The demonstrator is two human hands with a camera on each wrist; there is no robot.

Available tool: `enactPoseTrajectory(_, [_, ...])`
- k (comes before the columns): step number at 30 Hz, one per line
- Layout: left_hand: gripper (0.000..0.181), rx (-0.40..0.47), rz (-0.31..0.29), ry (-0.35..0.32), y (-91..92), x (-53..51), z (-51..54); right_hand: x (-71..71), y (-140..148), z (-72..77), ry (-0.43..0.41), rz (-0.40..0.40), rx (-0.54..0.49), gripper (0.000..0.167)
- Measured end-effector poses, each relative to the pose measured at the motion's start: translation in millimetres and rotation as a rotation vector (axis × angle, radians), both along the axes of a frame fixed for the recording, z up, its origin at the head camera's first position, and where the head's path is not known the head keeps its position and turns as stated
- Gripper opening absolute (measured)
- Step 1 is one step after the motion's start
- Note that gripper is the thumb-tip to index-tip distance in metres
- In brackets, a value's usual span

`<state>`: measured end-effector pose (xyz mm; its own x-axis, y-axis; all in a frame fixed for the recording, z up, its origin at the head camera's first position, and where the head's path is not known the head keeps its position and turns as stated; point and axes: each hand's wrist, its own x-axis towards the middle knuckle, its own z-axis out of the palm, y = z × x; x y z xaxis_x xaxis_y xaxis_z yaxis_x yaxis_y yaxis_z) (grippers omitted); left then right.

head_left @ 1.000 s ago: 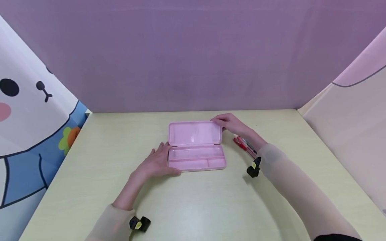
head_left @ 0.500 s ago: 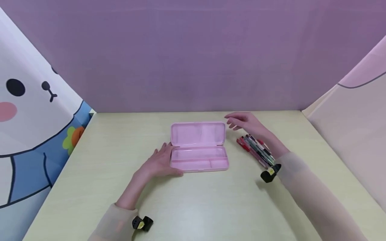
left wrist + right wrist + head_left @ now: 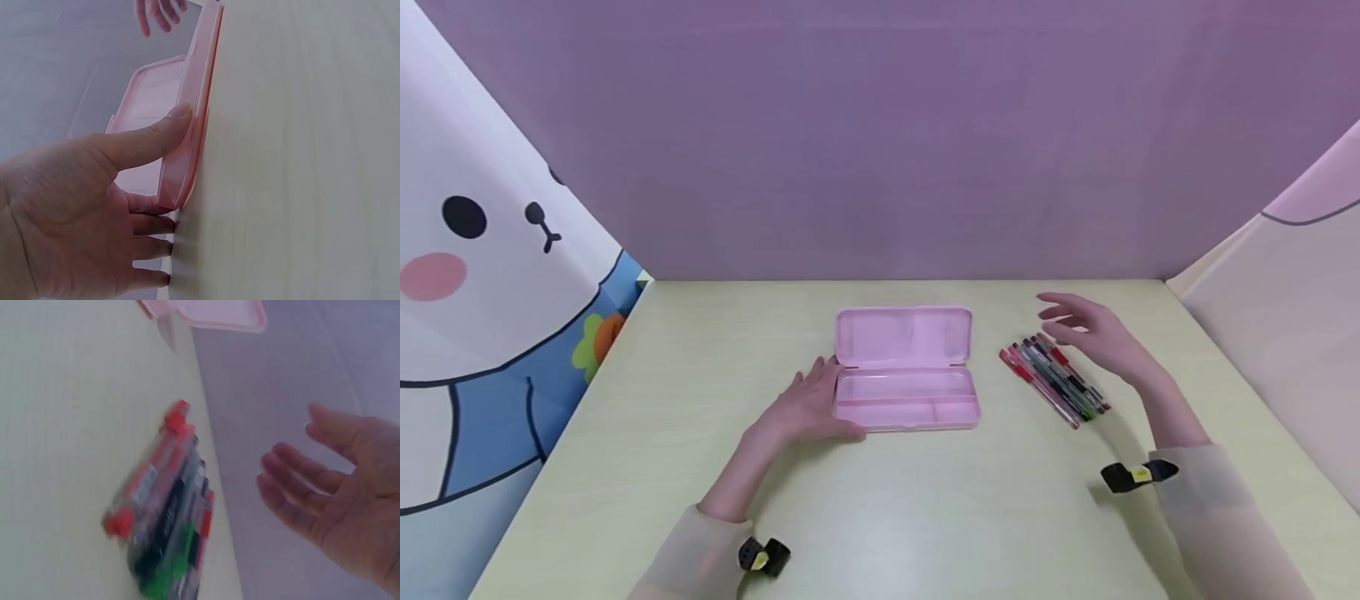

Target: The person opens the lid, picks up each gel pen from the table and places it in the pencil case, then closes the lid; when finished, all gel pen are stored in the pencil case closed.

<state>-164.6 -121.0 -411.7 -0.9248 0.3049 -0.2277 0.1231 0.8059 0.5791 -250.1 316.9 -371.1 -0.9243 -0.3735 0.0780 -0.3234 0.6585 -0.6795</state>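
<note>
A pink plastic pencil case (image 3: 907,412) lies with its lid raised on the table, its divided compartments bare. My left hand (image 3: 808,410) rests at the case's near left corner. In the left wrist view, the left thumb (image 3: 156,137) lies along the front wall, and the straight fingers reach past the end of the case to the tabletop. My right hand (image 3: 1097,335) hovers behind and right of a row of several pens (image 3: 1054,379), apart from them, its fingers loosely bent around nothing. The pens, with red, black and green parts, look blurred in the right wrist view.
The pale wooden table (image 3: 925,517) meets a purple backdrop (image 3: 910,150) at its far edge. A cloth with a cartoon animal print (image 3: 490,317) hangs on the left, and a pale cloth (image 3: 1285,333) borders the right side. Each sleeve carries a small black camera.
My right hand has left the raised lid and moved right, past the pens, which now show fully. My left hand stays at the case. The whole head view has shifted slightly.
</note>
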Motion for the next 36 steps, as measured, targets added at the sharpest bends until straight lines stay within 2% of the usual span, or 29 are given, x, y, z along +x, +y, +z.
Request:
enactPoseTrajectory(4, [0.106, -0.012, -0.005, -0.005, 2.6, -1.4, 0.2, 10.2, 20.1, -5.9, 0.019, -0.040, 0.056, 0.059])
enactPoseTrajectory(7, [0.105, -0.016, -0.010, -0.004, 4.5, -2.7, 0.2, 17.4, 31.2, -11.1, 0.026, -0.065, 0.061, 0.060])
enactPoseTrajectory(11, [0.105, -0.021, -0.012, -0.002, 6.6, -4.9, -0.3, 22.9, 38.4, -13.4, -0.001, -0.065, 0.084, 0.064])
enactPoseTrajectory(22, [0.108, -0.012, -0.011, -0.015, 10.7, -6.8, -3.3, 26.9, 49.1, -28.8, -0.120, -0.001, 0.103, 0.069])
enactPoseTrajectory(28, [0.108, -0.015, 0.001, -0.014, 11.5, -8.9, -3.5, 25.3, 50.9, -32.1, -0.134, 0.013, 0.088, 0.068])
enactPoseTrajectory(36, [0.106, -0.012, -0.008, -0.007, 12.0, -8.3, -4.8, 24.1, 48.8, -35.4, -0.134, 0.013, 0.124, 0.064])
